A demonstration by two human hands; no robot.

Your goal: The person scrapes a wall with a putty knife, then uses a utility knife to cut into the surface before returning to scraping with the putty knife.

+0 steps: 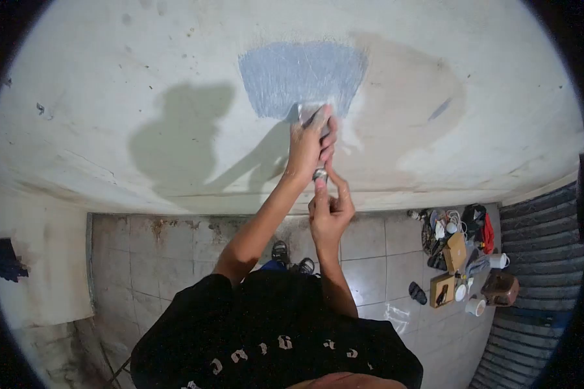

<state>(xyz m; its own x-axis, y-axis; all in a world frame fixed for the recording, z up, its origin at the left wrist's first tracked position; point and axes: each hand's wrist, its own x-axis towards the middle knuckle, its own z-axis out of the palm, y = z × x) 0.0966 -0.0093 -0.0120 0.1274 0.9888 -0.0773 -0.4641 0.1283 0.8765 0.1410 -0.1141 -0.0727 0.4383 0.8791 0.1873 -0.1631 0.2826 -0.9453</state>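
My left hand (313, 144) is closed around a flat scraper (310, 109), whose pale, coated front edge rests against the wall (194, 52). Just below, my right hand (331, 211) is closed on the lower end of the same tool, thumb and index finger pinching it. Much of the scraper is hidden under my left fingers. A streaky blue-grey patch (303, 71) spreads over the wall directly above the tool, its lower edge meeting the blade.
Tools, bags and an open box (442, 290) lie on the tiled floor (370, 279) at right. White tubs (475, 305) and a brown container (500, 288) stand beside a ribbed shutter (542, 240). One dark sandal (417, 293) lies nearby. Dark cloth (5, 259) hangs at left.
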